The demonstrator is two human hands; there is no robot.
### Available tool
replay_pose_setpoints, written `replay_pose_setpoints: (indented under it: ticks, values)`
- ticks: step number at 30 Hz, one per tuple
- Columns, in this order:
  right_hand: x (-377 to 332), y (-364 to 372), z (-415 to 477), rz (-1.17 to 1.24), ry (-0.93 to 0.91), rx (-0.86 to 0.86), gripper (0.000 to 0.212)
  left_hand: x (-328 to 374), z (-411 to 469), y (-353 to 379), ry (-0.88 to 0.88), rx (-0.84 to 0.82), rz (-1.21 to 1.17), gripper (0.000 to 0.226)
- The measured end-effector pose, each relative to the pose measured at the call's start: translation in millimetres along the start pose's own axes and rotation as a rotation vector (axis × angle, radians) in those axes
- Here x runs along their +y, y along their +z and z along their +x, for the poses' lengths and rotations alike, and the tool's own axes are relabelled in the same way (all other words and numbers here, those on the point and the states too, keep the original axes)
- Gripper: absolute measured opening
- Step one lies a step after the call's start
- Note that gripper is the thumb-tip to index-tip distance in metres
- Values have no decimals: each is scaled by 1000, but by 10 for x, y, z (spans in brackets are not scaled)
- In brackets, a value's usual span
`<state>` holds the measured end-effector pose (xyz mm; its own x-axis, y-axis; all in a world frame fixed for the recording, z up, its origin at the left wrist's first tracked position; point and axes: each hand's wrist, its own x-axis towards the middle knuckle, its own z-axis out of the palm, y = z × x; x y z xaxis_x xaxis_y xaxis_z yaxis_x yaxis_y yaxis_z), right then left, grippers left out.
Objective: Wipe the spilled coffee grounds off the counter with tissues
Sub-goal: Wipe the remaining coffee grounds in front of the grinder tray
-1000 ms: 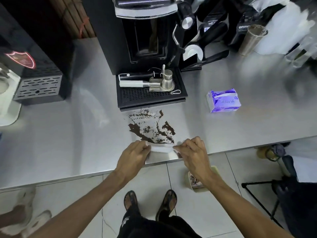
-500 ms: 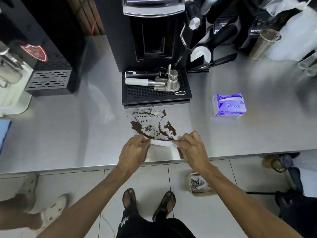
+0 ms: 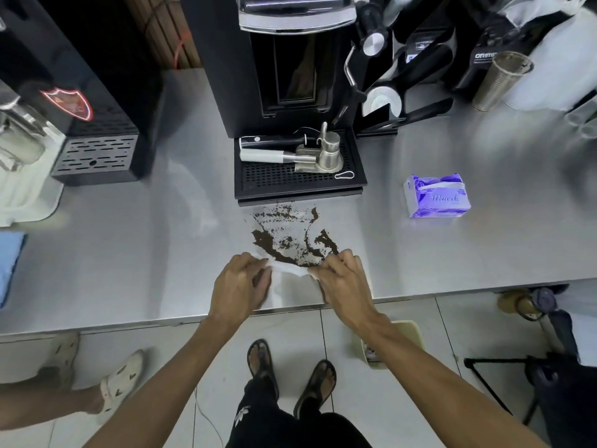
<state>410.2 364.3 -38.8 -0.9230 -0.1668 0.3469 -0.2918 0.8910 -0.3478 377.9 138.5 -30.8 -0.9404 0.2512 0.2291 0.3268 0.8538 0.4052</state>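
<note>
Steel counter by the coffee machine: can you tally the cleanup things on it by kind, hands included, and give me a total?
Thin white paper tissue, stretched between the hands: 1
Purple plastic tissue pack: 1
Patch of dark brown spilled coffee grounds: 1
Bare hands pinching the tissue: 2 (left hand, right hand)
Total: 5

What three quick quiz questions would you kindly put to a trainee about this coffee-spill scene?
1. True or false: the coffee grounds are already wiped off the counter.
2. What holds the tissue? A: left hand only; B: right hand only; C: both hands.
3. Fill in: the purple tissue pack lies to the ___ of the grounds.
Key: 1 false; 2 C; 3 right.
</note>
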Motion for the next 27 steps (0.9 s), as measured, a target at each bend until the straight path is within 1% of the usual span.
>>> replay_pose_setpoints:
  ticks: [1, 2, 4, 5, 7, 10, 13, 15, 17, 20, 23, 26, 27]
  values:
    - [-53, -7, -21, 11, -12, -4, 13, 2, -2, -48, -42, 5, -41, 11]
    - [-116, -4, -59, 13, -21, -15, 15, -10, -15, -99, -67, 11, -69, 15]
    - [-235, 37, -174, -1, -22, -54, 18, -67, -68, -146, -72, 16, -101, 23]
    - [-276, 67, -224, -8, -10, -65, 21, -93, -95, -148, -84, 9, -116, 23]
    - [-322, 126, -267, -12, 32, -53, 25, -121, -119, -126, -143, -10, -147, 18]
    - [-401, 130, -234, -23, 113, -17, 29, -137, -95, -70, -249, -8, -200, 16]
    - [-471, 109, -204, -13, 197, -1, 33, -103, -67, -66, -316, 4, -329, 12]
    - [-514, 115, -196, 5, 220, 14, 32, -103, -42, -89, -344, 6, -397, 11]
    - [-540, 119, -153, 13, 256, 24, 28, -131, 14, -78, -339, -8, -405, 8]
    - [-572, 134, -41, -5, 329, 12, 23, -202, 163, -11, -355, -42, -444, 5]
    - [-635, 141, 20, 45, 426, 8, 16, -230, 279, 14, -375, -59, -492, 3]
    - [-696, 114, 11, 81, 494, -37, 12, -258, 269, 5, -399, -59, -583, 6]
    - [-713, 103, 1, 88, 511, -48, 11, -261, 251, -5, -399, -62, -598, 15]
